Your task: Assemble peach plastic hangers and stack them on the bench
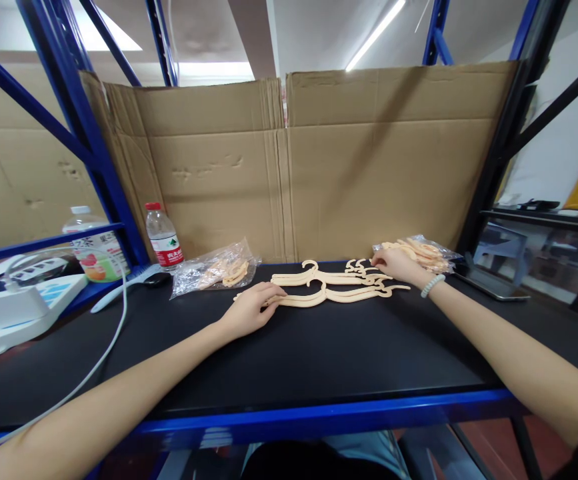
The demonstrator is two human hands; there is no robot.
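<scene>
Beige plastic clothes hangers lie in two rows on the black tabletop, a front hanger (303,301) and a back hanger (289,279), their hooks pointing away from me. My left hand (252,310) is closed around the left end of the front hanger. Small beige hooks (353,266) rest over the right ends of the hangers. Beside them my right hand (399,264), with a beaded bracelet on the wrist, pinches at one of these small hooks; its fingertips are partly hidden.
A clear bag of beige pieces (219,270) lies at left, another bag (421,252) behind my right hand. Further left stand a red-capped bottle (163,237), a brush (126,288), a larger bottle (93,247) and a power strip (29,313) with a white cable. Cardboard (369,167) walls the back.
</scene>
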